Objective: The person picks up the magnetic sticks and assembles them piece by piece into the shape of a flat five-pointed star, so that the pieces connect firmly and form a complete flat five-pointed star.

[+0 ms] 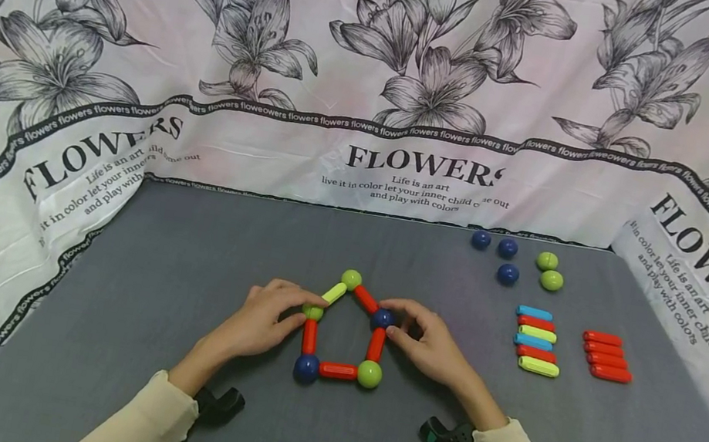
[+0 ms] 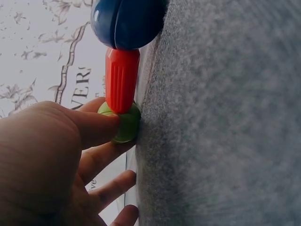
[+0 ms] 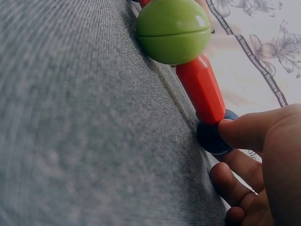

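A house-shaped ring of toy rods and balls lies on the grey cloth. My left hand point(image 1: 268, 318) pinches its left green ball point(image 2: 128, 123) between thumb and fingers. On the other side, my right hand point(image 1: 430, 346) holds the right blue ball point(image 3: 214, 136) the same way. A green ball point(image 1: 352, 279) forms the peak, joined by a yellow-green rod point(image 1: 333, 294) on the left and a red rod point(image 1: 365, 299) on the right. Along the near side, a red rod point(image 1: 338, 371) links a blue ball point(image 1: 305, 368) to a green ball point(image 1: 369, 374).
Loose blue balls point(image 1: 508, 275) and green balls point(image 1: 552, 281) sit at the back right of the grey cloth point(image 1: 182, 239). Nearer lie a column of mixed-colour rods point(image 1: 539, 368) and a column of red rods point(image 1: 608, 372). A flower-printed sheet point(image 1: 267, 152) hangs behind.
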Available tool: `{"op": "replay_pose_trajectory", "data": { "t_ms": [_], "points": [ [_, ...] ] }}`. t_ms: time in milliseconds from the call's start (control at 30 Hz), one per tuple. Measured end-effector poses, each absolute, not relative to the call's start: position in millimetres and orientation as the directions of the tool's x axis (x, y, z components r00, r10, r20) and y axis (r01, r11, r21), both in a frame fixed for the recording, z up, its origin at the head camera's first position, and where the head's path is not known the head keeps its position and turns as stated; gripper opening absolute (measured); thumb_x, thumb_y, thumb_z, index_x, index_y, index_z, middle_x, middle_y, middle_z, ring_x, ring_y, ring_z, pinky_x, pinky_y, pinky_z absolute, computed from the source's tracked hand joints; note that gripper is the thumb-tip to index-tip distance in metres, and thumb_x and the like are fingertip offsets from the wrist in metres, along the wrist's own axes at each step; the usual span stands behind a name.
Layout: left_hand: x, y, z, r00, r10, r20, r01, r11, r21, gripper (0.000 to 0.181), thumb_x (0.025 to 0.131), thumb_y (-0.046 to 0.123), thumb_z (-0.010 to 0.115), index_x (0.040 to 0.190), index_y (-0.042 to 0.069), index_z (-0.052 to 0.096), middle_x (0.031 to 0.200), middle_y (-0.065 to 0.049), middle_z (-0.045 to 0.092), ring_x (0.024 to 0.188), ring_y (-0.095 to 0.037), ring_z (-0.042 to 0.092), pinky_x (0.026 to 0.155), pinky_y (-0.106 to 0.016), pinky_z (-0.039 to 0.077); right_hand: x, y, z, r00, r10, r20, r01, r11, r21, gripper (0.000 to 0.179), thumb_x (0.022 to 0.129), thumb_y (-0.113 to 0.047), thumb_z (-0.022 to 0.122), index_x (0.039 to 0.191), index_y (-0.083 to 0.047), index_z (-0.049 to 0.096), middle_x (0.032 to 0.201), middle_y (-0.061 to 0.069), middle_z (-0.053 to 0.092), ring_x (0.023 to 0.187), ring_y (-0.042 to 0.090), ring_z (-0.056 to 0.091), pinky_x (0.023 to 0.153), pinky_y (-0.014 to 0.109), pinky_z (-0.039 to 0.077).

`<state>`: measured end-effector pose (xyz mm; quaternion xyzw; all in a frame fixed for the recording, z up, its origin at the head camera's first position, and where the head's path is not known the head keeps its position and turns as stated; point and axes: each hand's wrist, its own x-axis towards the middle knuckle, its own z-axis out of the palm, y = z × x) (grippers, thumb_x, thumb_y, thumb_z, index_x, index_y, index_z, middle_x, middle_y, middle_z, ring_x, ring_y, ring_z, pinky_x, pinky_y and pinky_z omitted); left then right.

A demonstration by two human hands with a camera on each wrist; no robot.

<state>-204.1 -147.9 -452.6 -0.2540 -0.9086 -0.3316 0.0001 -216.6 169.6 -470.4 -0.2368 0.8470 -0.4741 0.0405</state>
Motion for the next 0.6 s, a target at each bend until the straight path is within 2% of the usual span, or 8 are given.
{"op": "replay_pose_trajectory", "data": {
  "t_ms": [600],
  "points": [
    [-203.9,-147.8,-451.0,-0.878,0.457,0.144,0.442,0.655,0.613,0.035,0.100,0.015,0.065,0.130,0.031,0.067,0.134,0.008,0.066,0.128,-0.019,0.051,0.094,-0.042,0.029,-217.5,171.1,-471.3,-0.876,-0.455,0.157,-0.373,0.435,-0.820,0.035,0.099,-0.016,0.067,0.133,-0.017,0.064,0.094,0.005,0.062,0.079,0.014,0.053,0.066,0.026,0.040]
  ]
}}
